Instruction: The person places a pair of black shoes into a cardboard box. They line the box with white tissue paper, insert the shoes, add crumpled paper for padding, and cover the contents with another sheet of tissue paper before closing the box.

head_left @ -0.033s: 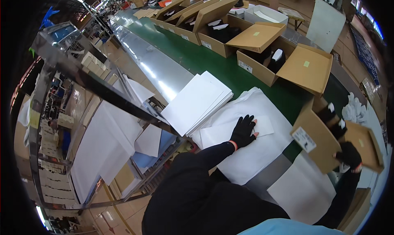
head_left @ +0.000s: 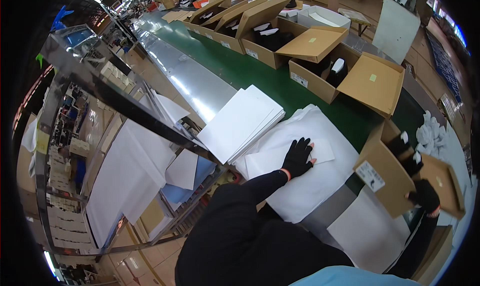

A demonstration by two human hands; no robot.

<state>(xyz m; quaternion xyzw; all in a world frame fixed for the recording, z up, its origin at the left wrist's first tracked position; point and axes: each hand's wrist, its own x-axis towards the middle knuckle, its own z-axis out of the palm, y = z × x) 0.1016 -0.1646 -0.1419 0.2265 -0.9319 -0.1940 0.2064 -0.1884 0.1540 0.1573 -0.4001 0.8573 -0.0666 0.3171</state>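
Note:
My left hand point(head_left: 298, 157), in a black fingerless-tip glove, lies flat with fingers spread on a small folded white sheet point(head_left: 324, 150). Under that sheet is a stack of white tissue paper point(head_left: 300, 201). My right hand point(head_left: 425, 196), gloved in black too, grips the near right side of an open brown cardboard shoebox point(head_left: 369, 153). The box sits tilted at the right, its lid point(head_left: 442, 186) hanging open on the far side. Inside are black items with white stuffing point(head_left: 404, 137), apparently shoes. My right thumb and fingertips are partly hidden against the cardboard.
More open shoeboxes point(head_left: 312, 83) line the green conveyor belt point(head_left: 215, 71). White cards point(head_left: 240, 118) are stacked left of the tissue. A metal frame point(head_left: 125, 103) and paper-filled rack point(head_left: 132, 171) stand at the left. Crumpled white paper point(head_left: 431, 136) lies at the far right.
The shoebox in my right hand has tipped slightly, its near end lower. My left hand keeps its place on the paper.

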